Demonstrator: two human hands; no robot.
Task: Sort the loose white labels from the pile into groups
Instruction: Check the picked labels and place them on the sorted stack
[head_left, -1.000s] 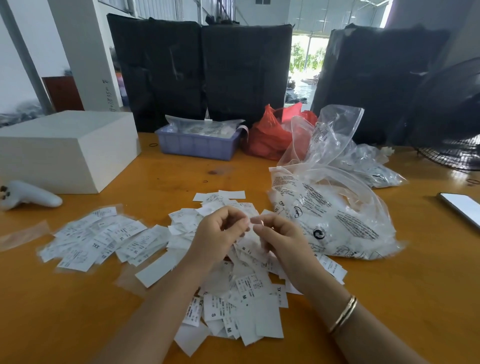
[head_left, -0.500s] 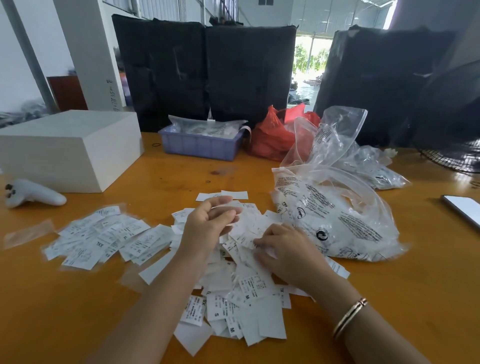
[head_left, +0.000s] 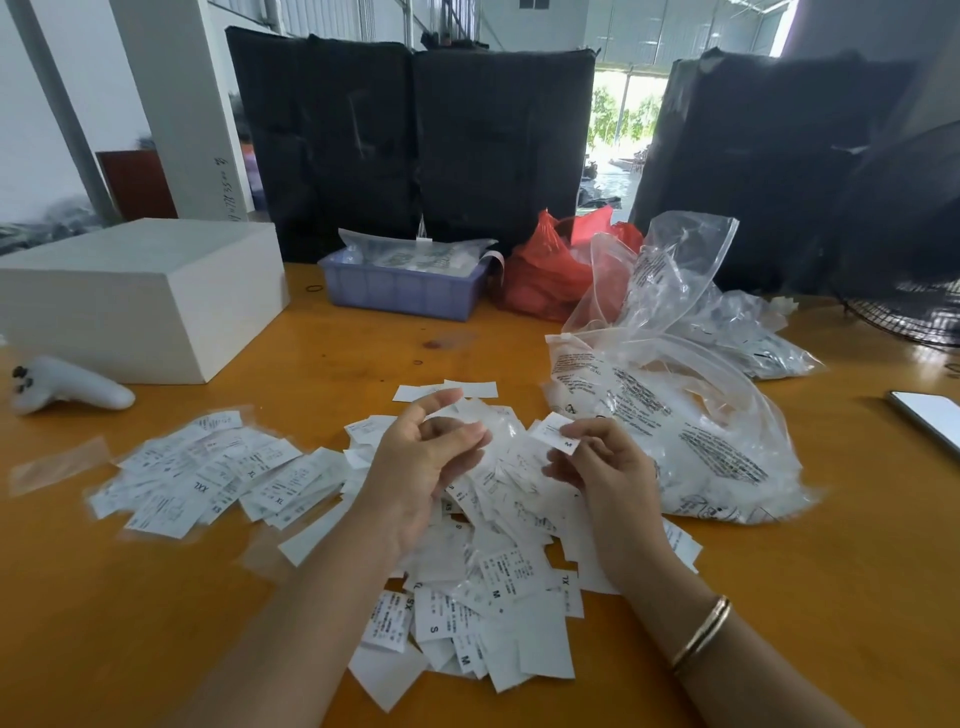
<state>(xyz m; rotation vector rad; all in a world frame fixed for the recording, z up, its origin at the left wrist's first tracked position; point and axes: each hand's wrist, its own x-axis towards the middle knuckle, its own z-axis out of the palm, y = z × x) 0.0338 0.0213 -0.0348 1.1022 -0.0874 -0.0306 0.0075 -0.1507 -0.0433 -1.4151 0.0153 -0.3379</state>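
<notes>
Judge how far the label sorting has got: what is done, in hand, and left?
Done: one spread group of labels lies at the left. In hand: the right hand pinches a label marked M; the left hand hovers beside it. Left: most of the central pile.

This is a garment or packing workshop inside a warehouse-like building. A high metal roof spans the background, and a wide doorway opens onto daylight and trees. Tall bundles wrapped in black plastic stand behind an orange desk. On the desk lie heaps of white clothing-size labels printed S, M, XL and XXL, clear printed polybags stuffed with more white pieces, a blue plastic tray holding bagged stock, a red plastic bag and a white box. A floor fan's grille shows at the right edge.
</notes>
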